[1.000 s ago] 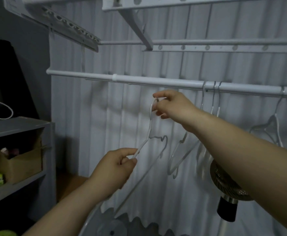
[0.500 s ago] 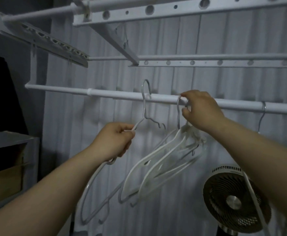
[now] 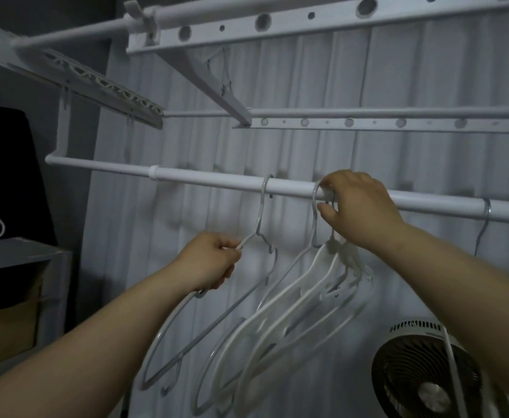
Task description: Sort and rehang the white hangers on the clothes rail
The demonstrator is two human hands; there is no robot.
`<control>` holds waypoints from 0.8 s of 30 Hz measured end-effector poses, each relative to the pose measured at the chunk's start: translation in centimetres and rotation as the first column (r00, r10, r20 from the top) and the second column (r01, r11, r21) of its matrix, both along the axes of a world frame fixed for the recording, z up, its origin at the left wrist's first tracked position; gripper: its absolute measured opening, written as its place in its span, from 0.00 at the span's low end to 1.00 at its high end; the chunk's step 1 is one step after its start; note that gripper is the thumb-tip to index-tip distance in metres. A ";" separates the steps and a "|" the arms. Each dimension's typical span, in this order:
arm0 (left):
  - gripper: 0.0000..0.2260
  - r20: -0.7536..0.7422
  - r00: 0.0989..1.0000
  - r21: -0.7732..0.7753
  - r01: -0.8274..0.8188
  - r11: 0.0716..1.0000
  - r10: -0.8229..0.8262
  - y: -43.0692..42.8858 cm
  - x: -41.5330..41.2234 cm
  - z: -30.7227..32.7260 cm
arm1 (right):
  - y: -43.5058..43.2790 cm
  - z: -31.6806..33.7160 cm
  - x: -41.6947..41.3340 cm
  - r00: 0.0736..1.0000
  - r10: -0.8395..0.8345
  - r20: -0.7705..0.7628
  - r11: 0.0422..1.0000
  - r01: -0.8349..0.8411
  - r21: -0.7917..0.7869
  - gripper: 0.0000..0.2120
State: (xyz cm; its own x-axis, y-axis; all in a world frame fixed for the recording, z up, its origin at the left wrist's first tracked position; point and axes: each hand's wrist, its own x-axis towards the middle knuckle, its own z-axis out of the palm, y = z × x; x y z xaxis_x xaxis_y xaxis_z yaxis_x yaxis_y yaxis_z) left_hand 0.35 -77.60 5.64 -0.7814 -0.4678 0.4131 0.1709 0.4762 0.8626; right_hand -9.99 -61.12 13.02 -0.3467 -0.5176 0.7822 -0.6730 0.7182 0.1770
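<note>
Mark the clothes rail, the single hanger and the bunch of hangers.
clothes rail (image 3: 205,179): head view, bare stretch left of hooks.
single hanger (image 3: 260,212): head view, wire neck below hook.
bunch of hangers (image 3: 347,263): head view, clustered plastic shoulders.

- The clothes rail (image 3: 211,181) runs left to right, in front of the curtain (image 3: 307,73)
- A single hanger (image 3: 260,206) hooks over the rail left of centre; the left grip (image 3: 211,260) holds its shoulder just below the hook
- The right grip (image 3: 359,206) is at the rail just right of it, curled round the hooks of a bunch of hangers (image 3: 337,254) hanging beneath
- One more hook (image 3: 486,212) sits further right on the rail
- The fan (image 3: 422,375) stands below the rail at right
- The shelf (image 3: 14,251) is far left, a box (image 3: 5,327) under it
</note>
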 end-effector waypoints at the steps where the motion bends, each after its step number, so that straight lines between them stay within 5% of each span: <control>1: 0.08 -0.007 1.000 0.006 -0.004 1.000 0.004 -0.3 0.0 -0.1 | -0.4 0.1 0.1 1.000 0.016 -0.027 0.999 -0.016 -0.033 0.17; 8: 0.12 -0.024 1.000 0.065 -0.011 0.998 0.012 -4.4 0.8 -0.8 | -4.9 0.1 0.1 0.999 -0.028 -0.045 0.995 0.032 0.092 0.19; 17: 0.10 -0.068 0.977 0.158 -0.187 0.969 0.200 -13.0 2.0 -0.9 | -6.6 -0.3 -1.0 0.991 -0.068 -0.119 0.998 0.068 -0.005 0.14; 24: 0.15 -0.064 0.979 0.192 -0.179 0.965 0.194 -16.2 1.8 -1.2 | -7.1 -0.5 -1.5 0.990 -0.057 -0.127 0.998 0.053 -0.038 0.12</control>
State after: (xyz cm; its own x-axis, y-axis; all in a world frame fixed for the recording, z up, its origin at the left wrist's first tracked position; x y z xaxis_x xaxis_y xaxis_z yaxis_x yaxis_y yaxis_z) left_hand 2.11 -93.78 4.41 -0.6402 -0.6759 0.3652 0.1680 0.3406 0.9251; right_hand -11.54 -68.22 12.49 -0.2694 -0.4725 0.8391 -0.6056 0.7607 0.2339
